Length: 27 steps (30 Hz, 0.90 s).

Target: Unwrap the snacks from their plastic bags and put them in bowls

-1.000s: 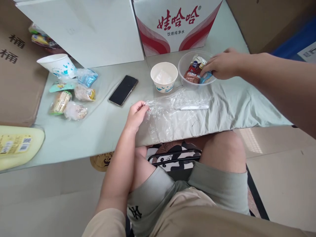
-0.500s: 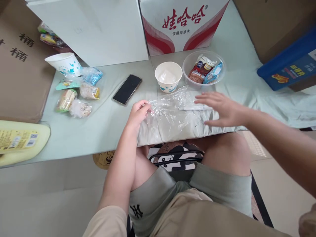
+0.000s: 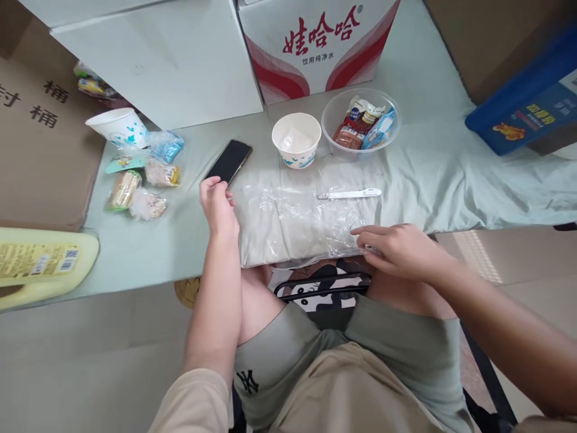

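Note:
A clear plastic bag point(image 3: 288, 222) lies spread along the table's front edge, with a slim white pen-like tool point(image 3: 349, 194) on it. My left hand point(image 3: 219, 207) is at the bag's left side, by the near end of a black phone point(image 3: 229, 162). Its fingers are curled in; whatever they may hold is hidden. At the bag's lower right corner, my right hand point(image 3: 401, 249) pinches the plastic with its fingertips. Behind the bag stands a white paper bowl point(image 3: 297, 153) with a translucent wrapper point(image 3: 293, 139) inside.
A clear plastic bowl point(image 3: 333, 141) holds wrapped snacks. More wrapped snacks point(image 3: 148, 204) lie at the left beside a tipped paper bowl point(image 3: 124, 129). White cartons point(image 3: 311, 78) stand at the back. A blue box point(image 3: 518, 120) is on the right, a yellow jug point(image 3: 49, 258) on the left.
The bag is flatter and lies lower, uncovering the white tool. My left hand has moved left to the phone's near end; my right hand has come down to the bag's corner.

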{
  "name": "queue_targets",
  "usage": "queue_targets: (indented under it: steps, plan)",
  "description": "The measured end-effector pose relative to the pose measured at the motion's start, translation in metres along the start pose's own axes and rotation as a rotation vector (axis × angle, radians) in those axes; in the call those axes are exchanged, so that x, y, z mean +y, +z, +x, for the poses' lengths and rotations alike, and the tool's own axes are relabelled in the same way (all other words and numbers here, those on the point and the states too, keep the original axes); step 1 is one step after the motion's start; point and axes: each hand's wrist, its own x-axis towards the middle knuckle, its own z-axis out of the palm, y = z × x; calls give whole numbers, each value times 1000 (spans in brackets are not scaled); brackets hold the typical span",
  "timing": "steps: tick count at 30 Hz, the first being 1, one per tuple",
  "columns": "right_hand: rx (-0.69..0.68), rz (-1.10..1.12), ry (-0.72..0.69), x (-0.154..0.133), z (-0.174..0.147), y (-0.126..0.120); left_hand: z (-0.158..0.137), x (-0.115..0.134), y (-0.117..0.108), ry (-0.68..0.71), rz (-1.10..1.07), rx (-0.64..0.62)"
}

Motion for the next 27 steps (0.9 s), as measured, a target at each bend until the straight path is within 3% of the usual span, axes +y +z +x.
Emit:
queue_targets:
  steps: [1,2,3,5,6,7,9,11,16,21,24,27]
  plan:
    - [-29,-28,2,-3,0,0,-11,3,-6,137,73,-5]
    - [-50,-51,12,-5,1,0,-25,8,-12,261,158,-105]
    - [-62,-67,26,-7,2,0,-42,14,-17,345,253,-309]
    - [-69,-81,53,-11,4,0,-79,23,-24,468,523,-863]
    - [-63,-81,65,-13,4,0,-97,25,-25,525,665,-1051]
    - [-49,-81,77,-14,5,0,-113,26,-26,575,779,-1142]
    - [-13,-85,86,-16,4,0,-135,19,-29,652,906,-1121]
    - [28,-62,59,-17,1,3,-144,8,-37,660,894,-966]
    - [152,110,-11,-15,-6,18,-136,-13,-79,267,600,-705]
    - [222,538,-41,-15,-6,35,-130,-18,-111,164,540,-539]
    - [221,842,86,-16,-6,42,-130,-20,-120,104,559,-445]
    - [281,970,308,-18,-7,51,-132,-20,-118,118,562,-561]
